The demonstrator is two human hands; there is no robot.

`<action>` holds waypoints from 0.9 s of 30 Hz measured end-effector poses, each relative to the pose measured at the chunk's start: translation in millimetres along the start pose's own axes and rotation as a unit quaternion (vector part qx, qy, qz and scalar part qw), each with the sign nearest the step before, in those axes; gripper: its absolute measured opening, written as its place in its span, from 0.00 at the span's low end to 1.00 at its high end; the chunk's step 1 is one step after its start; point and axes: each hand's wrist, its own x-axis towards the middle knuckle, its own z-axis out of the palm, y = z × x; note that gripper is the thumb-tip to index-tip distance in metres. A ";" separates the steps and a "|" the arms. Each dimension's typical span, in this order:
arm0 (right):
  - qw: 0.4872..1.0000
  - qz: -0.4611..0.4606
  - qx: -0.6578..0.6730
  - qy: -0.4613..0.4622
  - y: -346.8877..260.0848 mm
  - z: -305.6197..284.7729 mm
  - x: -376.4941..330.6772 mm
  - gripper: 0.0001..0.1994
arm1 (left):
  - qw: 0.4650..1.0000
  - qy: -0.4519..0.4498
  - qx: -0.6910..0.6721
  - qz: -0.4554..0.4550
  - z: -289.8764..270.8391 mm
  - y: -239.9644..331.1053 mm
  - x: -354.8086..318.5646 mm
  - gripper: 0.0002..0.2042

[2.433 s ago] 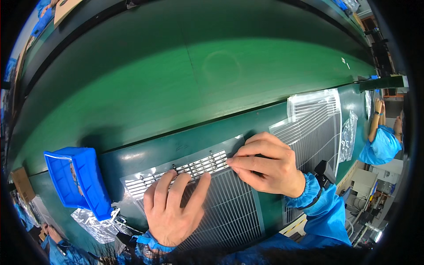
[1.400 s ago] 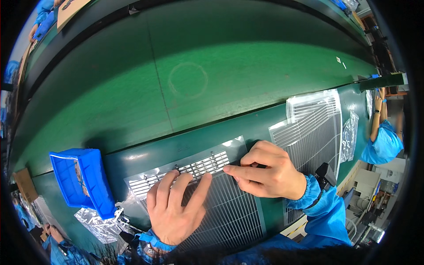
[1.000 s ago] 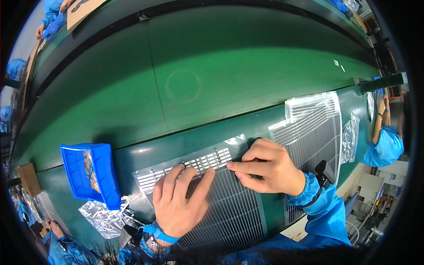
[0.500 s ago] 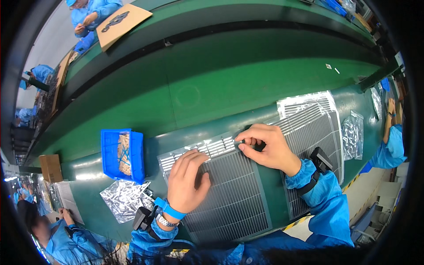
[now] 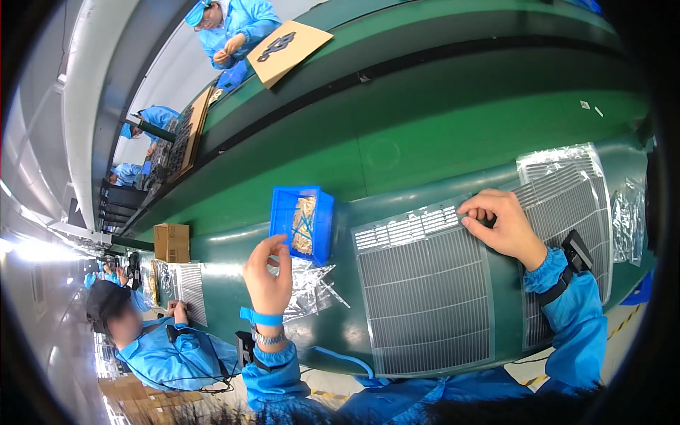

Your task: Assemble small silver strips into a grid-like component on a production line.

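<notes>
In front of me lies a flat dark grey sheet point(image 5: 428, 304) of narrow strips, with white rows along its far edge and a clear border. My right hand point(image 5: 504, 225) is at its far right corner, thumb and index finger drawn together; whatever they may pinch is too small to make out. My left hand point(image 5: 269, 280) is raised beside a blue bin point(image 5: 322, 230), its fingers bent and apart from the thumb, with nothing visible in it. Small beige pieces point(image 5: 303, 237) and thin blue-green strips lie in the bin. A clear bag of silvery pieces point(image 5: 304, 290) is partly behind the left hand.
More striped sheets point(image 5: 567, 205) overlap at the right, beside clear bags point(image 5: 627, 223). A cardboard box point(image 5: 171, 243) stands farther left. One co-worker point(image 5: 156, 333) sits at the left; another point(image 5: 237, 32) works across the green belt point(image 5: 439, 134) by a cardboard panel point(image 5: 290, 49).
My left hand has left the sheet and moved left to the blue bin. My right hand stays at the sheet's corner. The whole view has swung left.
</notes>
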 end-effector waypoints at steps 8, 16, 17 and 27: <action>1.000 -0.002 -0.005 -0.008 5.4 1.1 -0.9 0.05 | 0.996 -0.082 0.042 0.021 -1.9 8.4 -18.7 0.04; 1.000 -0.015 -0.016 -0.014 5.3 2.3 2.4 0.05 | 0.929 -0.252 0.138 0.234 6.3 -5.8 -45.5 0.12; 1.000 -0.013 -0.018 -0.014 4.1 2.1 2.1 0.05 | 0.922 -0.255 0.145 0.252 7.5 -5.9 -46.5 0.13; 0.999 -0.002 -0.030 -0.019 3.5 2.0 0.1 0.05 | 0.924 -0.254 0.095 0.268 9.5 -3.9 -44.9 0.08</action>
